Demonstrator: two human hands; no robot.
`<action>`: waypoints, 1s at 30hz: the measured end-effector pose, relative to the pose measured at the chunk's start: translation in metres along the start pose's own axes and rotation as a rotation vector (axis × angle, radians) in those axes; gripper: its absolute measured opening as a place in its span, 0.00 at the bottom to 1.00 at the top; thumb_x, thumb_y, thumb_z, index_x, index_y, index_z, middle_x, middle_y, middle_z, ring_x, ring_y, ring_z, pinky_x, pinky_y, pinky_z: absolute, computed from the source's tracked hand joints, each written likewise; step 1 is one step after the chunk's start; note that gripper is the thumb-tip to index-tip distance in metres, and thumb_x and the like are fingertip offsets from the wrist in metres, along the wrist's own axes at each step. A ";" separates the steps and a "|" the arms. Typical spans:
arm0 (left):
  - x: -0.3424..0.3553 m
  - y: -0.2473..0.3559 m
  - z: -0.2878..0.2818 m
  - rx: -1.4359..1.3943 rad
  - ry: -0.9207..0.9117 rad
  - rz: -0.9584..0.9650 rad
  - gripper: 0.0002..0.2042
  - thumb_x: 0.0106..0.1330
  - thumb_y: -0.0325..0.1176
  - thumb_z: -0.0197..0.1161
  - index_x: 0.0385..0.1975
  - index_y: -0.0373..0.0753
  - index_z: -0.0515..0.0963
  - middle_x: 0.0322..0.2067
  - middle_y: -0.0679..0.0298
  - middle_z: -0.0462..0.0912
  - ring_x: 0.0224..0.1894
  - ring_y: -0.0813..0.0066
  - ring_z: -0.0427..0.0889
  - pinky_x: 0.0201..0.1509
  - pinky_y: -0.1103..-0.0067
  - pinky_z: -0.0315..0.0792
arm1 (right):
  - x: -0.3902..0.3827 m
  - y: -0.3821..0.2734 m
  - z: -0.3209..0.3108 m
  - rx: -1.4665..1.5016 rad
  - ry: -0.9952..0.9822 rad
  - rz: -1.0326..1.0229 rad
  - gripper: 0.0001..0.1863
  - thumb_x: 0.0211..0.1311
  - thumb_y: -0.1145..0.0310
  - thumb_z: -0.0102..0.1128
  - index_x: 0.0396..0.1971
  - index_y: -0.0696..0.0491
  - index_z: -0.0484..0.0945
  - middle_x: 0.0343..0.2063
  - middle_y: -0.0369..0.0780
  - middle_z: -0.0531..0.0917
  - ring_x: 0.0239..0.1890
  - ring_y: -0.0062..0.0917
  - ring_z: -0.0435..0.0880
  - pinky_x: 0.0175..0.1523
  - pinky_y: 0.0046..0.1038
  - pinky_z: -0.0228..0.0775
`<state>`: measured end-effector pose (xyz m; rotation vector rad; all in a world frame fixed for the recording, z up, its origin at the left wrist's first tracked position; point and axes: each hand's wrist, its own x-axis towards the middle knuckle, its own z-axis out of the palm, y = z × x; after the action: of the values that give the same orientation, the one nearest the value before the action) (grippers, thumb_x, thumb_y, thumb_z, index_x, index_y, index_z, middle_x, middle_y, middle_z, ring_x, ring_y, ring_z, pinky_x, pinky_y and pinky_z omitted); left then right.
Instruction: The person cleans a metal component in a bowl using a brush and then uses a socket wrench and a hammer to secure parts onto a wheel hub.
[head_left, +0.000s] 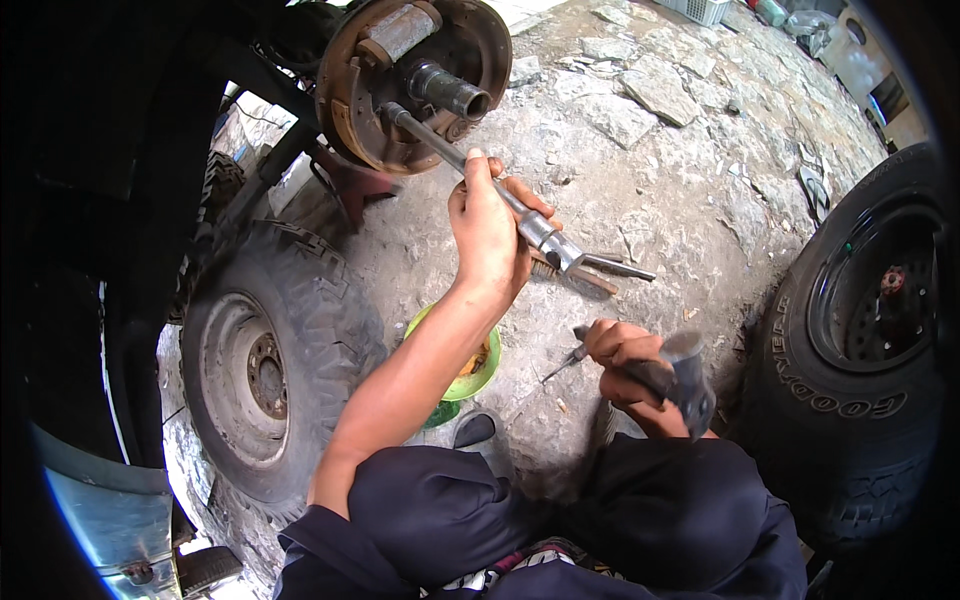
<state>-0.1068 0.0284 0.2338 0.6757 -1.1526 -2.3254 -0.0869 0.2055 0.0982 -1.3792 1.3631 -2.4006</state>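
My left hand (487, 230) is closed around a long steel socket extension bar (432, 140). The bar slants up to the rusty round brake backing plate (345, 105), its far end meeting the plate beside the hollow axle spindle (450, 90). A thick steel socket-like end (552, 246) sticks out below my fingers. In my right hand (622, 350) is a hammer (688, 380), its head slightly blurred, held above my right knee and apart from the bar. A thin pointed tool (563, 364) shows just left of the right hand.
A wooden-handled brush (580, 278) and a metal rod (625, 267) lie on the rough stone ground. Below my left forearm sits a green bowl (486, 376). Large tyres stand left (330, 340) and right (790, 350). A red stand (352, 190) is under the vehicle.
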 end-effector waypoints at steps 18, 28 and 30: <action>0.003 0.002 -0.005 -0.020 0.006 0.001 0.15 0.74 0.49 0.46 0.35 0.44 0.63 0.14 0.65 0.69 0.15 0.70 0.73 0.19 0.70 0.73 | -0.003 -0.009 -0.006 -0.252 -0.067 0.124 0.08 0.59 0.69 0.58 0.24 0.55 0.72 0.18 0.39 0.72 0.17 0.28 0.71 0.24 0.29 0.64; 0.005 -0.005 -0.003 -0.023 0.011 -0.013 0.15 0.73 0.50 0.46 0.34 0.44 0.63 0.13 0.64 0.69 0.13 0.70 0.74 0.16 0.69 0.73 | -0.007 0.012 0.000 -0.365 0.099 0.263 0.25 0.68 0.50 0.54 0.19 0.56 0.69 0.15 0.38 0.71 0.14 0.29 0.70 0.22 0.28 0.63; 0.005 -0.004 -0.005 -0.007 0.017 -0.004 0.15 0.73 0.49 0.47 0.35 0.44 0.63 0.13 0.64 0.70 0.13 0.70 0.74 0.16 0.69 0.73 | -0.007 0.005 0.005 -0.357 0.179 0.206 0.22 0.67 0.54 0.50 0.18 0.54 0.72 0.15 0.36 0.72 0.16 0.28 0.72 0.22 0.27 0.63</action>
<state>-0.1082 0.0242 0.2267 0.6945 -1.1364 -2.3209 -0.0808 0.2024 0.0906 -1.0331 1.9502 -2.2683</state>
